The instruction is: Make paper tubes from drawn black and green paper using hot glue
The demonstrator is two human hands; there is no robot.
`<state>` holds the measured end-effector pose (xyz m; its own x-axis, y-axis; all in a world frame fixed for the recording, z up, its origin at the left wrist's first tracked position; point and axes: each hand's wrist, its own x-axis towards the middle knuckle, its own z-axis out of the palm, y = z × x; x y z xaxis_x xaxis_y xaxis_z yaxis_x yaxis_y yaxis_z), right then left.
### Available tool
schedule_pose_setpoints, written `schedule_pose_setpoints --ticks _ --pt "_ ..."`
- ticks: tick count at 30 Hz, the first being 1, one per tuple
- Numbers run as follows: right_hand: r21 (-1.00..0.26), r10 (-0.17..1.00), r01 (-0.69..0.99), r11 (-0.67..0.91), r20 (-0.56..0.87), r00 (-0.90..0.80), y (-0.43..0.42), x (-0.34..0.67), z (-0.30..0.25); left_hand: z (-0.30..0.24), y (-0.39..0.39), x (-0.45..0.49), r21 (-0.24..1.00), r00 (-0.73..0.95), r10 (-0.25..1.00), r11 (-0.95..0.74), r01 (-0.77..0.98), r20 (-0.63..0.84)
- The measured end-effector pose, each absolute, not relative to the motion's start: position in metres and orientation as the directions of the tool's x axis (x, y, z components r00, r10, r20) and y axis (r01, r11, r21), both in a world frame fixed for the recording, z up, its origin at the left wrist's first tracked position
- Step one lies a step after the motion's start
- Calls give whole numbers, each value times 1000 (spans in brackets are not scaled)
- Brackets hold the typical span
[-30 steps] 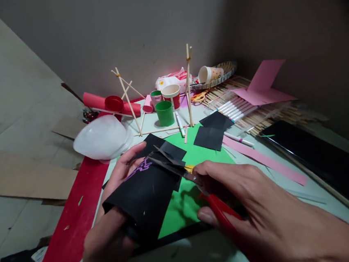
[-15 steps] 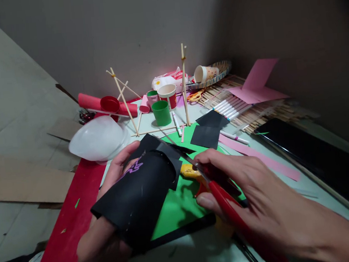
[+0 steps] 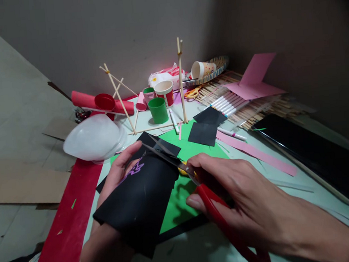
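Note:
Curled black paper [image 3: 138, 200] with a purple drawn outline near its upper left edge rests in my left hand [image 3: 105, 203]. My left thumb lies along that edge; the other fingers are mostly hidden behind the sheet. My right hand [image 3: 235, 187] grips red-handled scissors [image 3: 214, 209] by the handles. Their blades are parted and reach over the paper's upper edge. Below lies a green sheet [image 3: 181, 204] with a dark border. A yellow object [image 3: 183, 169] is partly covered by the scissors. Black paper pieces [image 3: 202, 133] lie on the green sheet's far side.
Stick frames [image 3: 118, 95] stand behind, around a green cup [image 3: 158, 110] and other cups. To the left are a white translucent bowl [image 3: 91, 137] and red paper [image 3: 63, 224]. At right lie pink paper [image 3: 256, 80], white markers [image 3: 227, 104] and a black phone-like slab [image 3: 312, 154].
The scissors have moved left, bringing their open blades across the paper's upper edge. The black paper has turned slightly in my left hand, and the whole view has shifted a little.

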<state>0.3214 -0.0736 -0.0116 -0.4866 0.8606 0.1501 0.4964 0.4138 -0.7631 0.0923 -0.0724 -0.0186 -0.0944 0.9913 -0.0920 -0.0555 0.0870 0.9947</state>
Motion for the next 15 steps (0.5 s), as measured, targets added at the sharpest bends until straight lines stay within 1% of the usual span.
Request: schedule_pose_setpoints --ticks 5,9,12,14,15 --pt "-746 846 495 446 172 -504 -75 324 -14 -10 -83 102 993 -168 979 111 -28 -114" --pt "-720 840 518 462 167 -516 -74 324 -19 -9 -89 104 993 -123 986 110 -42 -114" --pt "-702 833 527 479 174 -525 -73 325 -23 -14 -89 99 999 -115 993 36 -6 -36" --pt "-689 822 536 488 158 -546 -72 328 -25 -14 -89 97 999 -80 996 25 -34 -28" --pt "-682 818 545 488 138 -558 -72 329 -24 -12 -89 97 996 -56 997 44 -73 -49"
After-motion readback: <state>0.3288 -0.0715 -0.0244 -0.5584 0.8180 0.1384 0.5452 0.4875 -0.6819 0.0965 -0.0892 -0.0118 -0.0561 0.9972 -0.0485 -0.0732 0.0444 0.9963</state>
